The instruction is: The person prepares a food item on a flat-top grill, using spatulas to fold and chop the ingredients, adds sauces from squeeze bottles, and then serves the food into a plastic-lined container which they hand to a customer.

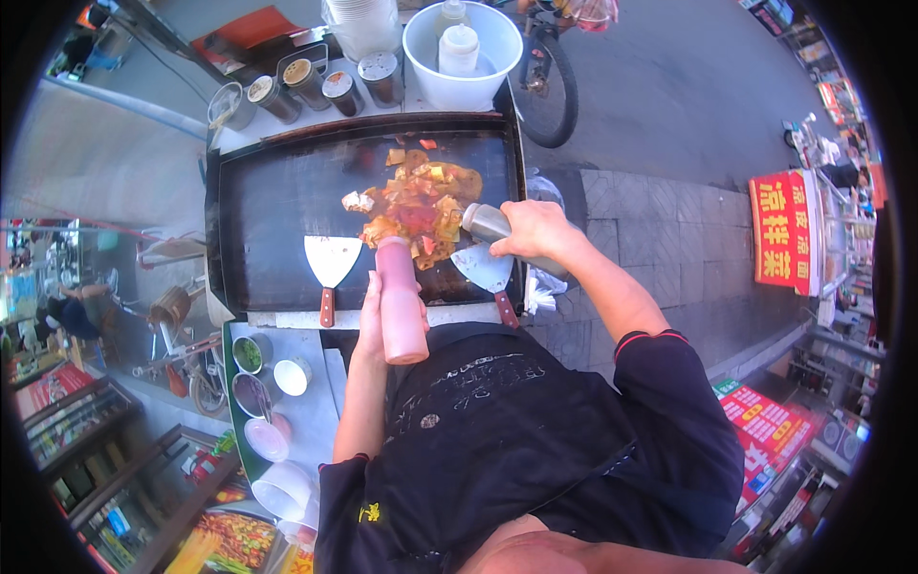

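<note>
My left hand [370, 316] is wrapped around a plastic squeeze bottle [403, 308] of reddish sauce, its top end pointing at the food. In my right hand [534, 229] is a shaker [488, 223], tipped on its side with its pale cap towards the same food. Sauced, cut-up food [423, 201] with red and yellow pieces lies on the dark flat griddle [272, 186]. One wood-handled scraper [331, 262] rests at the griddle's front edge, left of the bottle. A second scraper [488, 271] lies below my right hand, its blade touching or close to the food.
Behind the griddle stand several seasoning shakers [343, 93], stacked white bowls [363, 27] and a white tub [462, 79] holding bottles. Small containers [251, 354] line a side counter at left. A bicycle wheel [552, 90] is close beyond the griddle's far right corner.
</note>
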`<action>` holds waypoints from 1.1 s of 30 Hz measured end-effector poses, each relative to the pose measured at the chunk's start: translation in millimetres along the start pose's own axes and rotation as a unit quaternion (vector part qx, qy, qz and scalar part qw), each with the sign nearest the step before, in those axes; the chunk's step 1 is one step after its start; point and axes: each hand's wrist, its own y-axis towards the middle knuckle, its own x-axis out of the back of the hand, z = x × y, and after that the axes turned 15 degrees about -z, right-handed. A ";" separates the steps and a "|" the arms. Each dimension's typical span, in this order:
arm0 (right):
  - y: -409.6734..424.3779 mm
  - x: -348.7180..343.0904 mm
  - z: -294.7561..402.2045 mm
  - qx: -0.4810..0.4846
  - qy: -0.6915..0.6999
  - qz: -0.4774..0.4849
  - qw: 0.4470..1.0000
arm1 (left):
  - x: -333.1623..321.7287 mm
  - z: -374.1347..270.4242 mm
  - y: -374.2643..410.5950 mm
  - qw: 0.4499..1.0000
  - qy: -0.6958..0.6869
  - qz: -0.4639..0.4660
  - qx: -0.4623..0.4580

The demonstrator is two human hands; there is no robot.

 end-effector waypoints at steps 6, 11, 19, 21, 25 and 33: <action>-24.2 -6.0 14.9 -0.035 -0.054 -0.005 0.998 | 10.1 -3.3 11.2 0.999 0.032 0.001 0.023; -61.3 -6.5 7.8 -0.036 0.127 -0.108 0.985 | 22.5 1.0 35.4 0.982 0.102 -0.058 -0.150; -63.6 3.0 -12.9 0.031 0.416 -0.228 0.880 | -52.9 -64.9 10.8 0.914 0.190 -0.031 -0.357; -60.9 11.7 -19.1 0.058 0.415 -0.250 0.873 | -69.6 -66.4 3.5 0.897 0.196 -0.049 -0.393; -51.4 22.9 -46.7 0.064 0.496 -0.267 0.824 | -76.8 -55.9 4.3 0.873 0.269 -0.111 -0.390; -5.4 38.0 -115.6 0.055 0.570 -0.278 0.772 | -95.2 -36.1 5.0 0.839 0.211 -0.223 -0.448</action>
